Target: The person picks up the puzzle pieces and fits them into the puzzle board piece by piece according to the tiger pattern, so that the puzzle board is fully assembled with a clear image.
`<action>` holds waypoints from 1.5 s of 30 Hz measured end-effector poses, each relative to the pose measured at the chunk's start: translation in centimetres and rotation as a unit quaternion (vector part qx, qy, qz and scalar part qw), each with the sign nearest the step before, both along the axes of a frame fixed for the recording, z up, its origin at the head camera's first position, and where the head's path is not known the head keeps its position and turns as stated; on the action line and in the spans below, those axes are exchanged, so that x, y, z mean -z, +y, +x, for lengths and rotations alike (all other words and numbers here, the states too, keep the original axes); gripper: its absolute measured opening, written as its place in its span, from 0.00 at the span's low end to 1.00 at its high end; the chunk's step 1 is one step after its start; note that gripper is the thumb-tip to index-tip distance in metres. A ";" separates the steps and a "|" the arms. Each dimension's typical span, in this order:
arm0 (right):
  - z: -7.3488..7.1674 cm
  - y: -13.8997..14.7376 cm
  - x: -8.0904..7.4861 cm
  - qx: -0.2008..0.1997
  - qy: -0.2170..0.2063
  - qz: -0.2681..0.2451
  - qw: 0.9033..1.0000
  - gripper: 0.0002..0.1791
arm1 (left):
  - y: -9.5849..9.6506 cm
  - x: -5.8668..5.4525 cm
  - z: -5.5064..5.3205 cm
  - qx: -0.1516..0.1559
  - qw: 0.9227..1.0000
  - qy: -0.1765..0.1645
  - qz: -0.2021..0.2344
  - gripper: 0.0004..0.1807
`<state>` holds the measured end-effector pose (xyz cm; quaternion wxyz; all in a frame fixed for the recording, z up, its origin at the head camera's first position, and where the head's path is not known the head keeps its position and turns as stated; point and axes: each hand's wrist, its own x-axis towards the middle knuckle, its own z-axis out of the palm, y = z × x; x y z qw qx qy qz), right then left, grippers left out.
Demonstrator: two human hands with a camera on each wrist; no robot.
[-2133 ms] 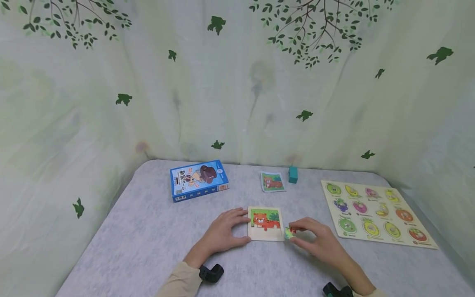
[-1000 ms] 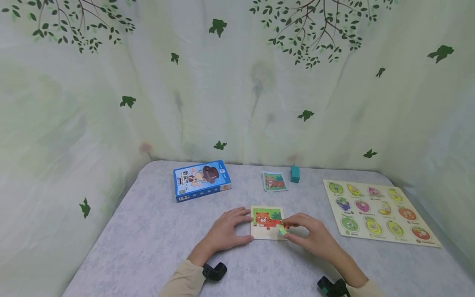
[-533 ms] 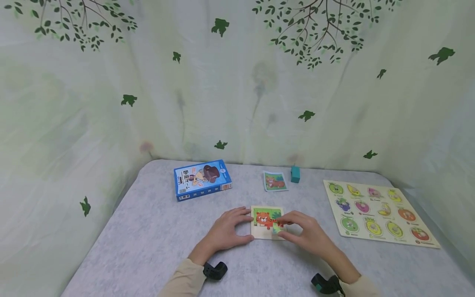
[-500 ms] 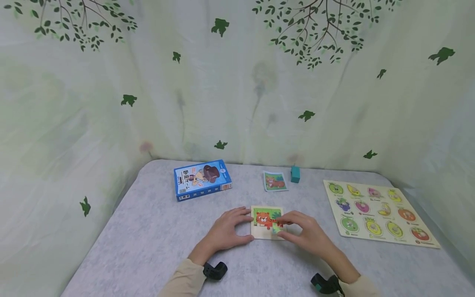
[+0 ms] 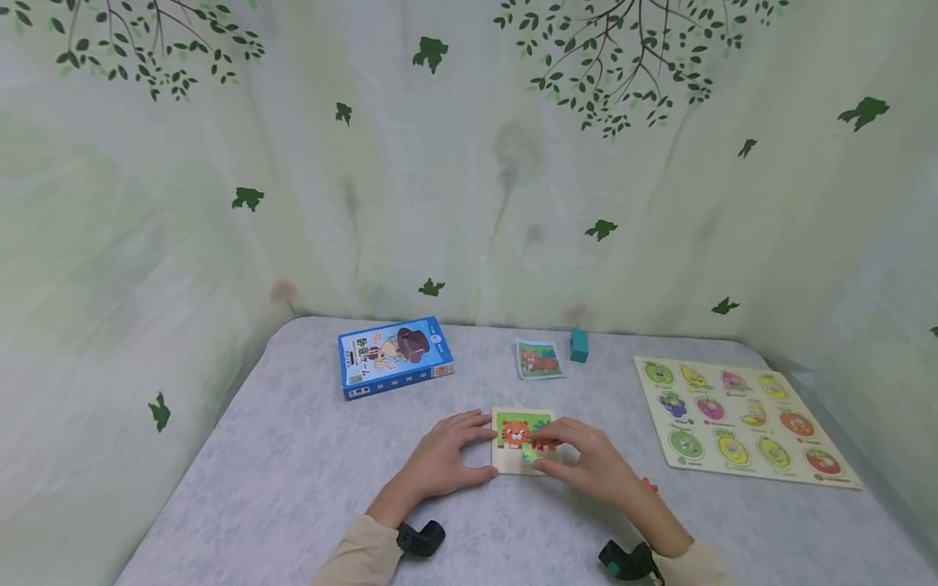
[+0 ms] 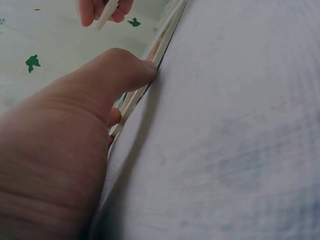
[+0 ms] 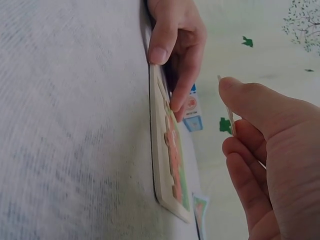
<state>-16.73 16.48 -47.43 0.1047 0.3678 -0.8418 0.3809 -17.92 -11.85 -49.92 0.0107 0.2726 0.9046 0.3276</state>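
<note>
A small wooden jigsaw board (image 5: 513, 467) with a tiger picture lies flat on the table, its near strip bare wood. My left hand (image 5: 450, 457) holds the board's left side, thumb at the near corner and fingers farther up the edge. Above the right part of the board, my right hand (image 5: 589, 465) pinches a green and red puzzle piece (image 5: 529, 453) between thumb and fingers. From the right wrist view, that thin piece (image 7: 228, 107) is seen edge-on, apart from the board (image 7: 158, 155). On the table beside my right wrist lies a small red piece (image 5: 650, 485), partly hidden.
Behind the board lie a bear picture card (image 5: 539, 360) and a teal block (image 5: 579, 346). A blue game box (image 5: 396, 356) stands farther left. At the right is a large fruit puzzle board (image 5: 733, 423). A leaf-printed curtain (image 5: 469, 163) hangs behind the table.
My right hand has carried the pinched piece leftward, from beside the board to over it. A red piece now shows by my right wrist. My left hand stays at the board's left side.
</note>
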 end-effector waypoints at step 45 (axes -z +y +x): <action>-0.3 -3.3 3.2 0.049 0.008 0.018 0.999 0.09 | -0.2 0.3 -0.1 0.007 1.000 0.007 0.007 0.30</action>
